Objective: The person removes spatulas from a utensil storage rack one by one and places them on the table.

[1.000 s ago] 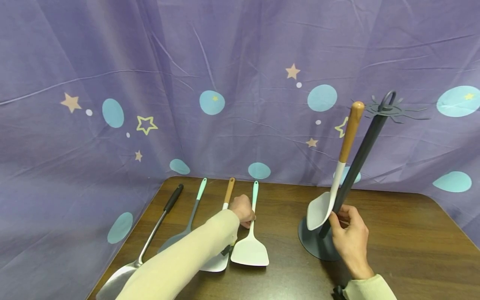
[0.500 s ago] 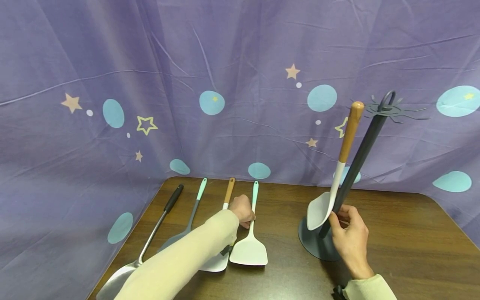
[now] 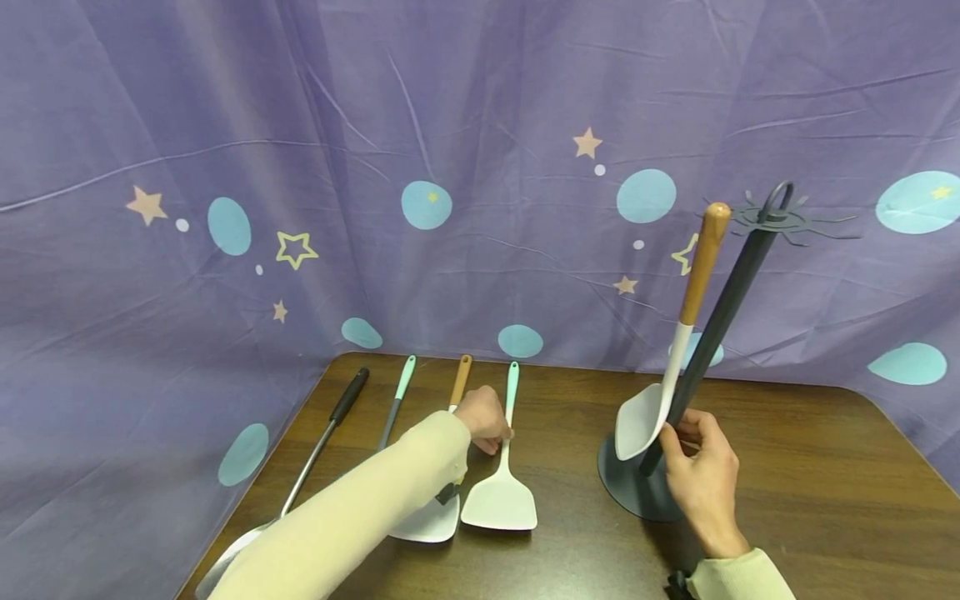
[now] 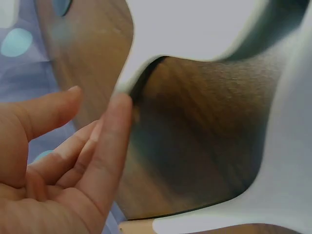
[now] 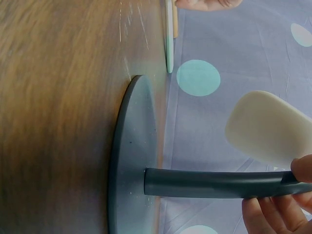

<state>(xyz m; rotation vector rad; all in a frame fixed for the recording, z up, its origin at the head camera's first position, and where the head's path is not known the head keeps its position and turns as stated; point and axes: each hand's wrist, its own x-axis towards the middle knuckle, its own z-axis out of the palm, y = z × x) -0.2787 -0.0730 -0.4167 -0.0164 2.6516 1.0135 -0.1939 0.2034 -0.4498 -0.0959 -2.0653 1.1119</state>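
Observation:
My left hand (image 3: 483, 418) is at the neck of a white spatula with a mint handle (image 3: 501, 502), which lies on the table. In the left wrist view its index finger (image 4: 109, 151) touches that neck, while the thumb stays apart from it. My right hand (image 3: 703, 479) grips the dark pole of a utensil stand (image 5: 209, 183) low down, fingers behind and thumb in front. A white turner with a wooden handle (image 3: 697, 275) hangs blade down along the pole, its lower neck right at my right thumb.
Left of my left hand lie a second white spatula with a wooden handle (image 3: 429, 523), a grey spatula with a mint handle (image 3: 405, 379) and a steel one with a black handle (image 3: 307, 471). My left sleeve hides parts of them. Hooks (image 3: 780, 220) fan out atop the stand.
My left forearm has shifted slightly and its sleeve now covers the grey spatula's blade. The white mint-handled spatula has slid very slightly left. My right hand and the stand stay put.

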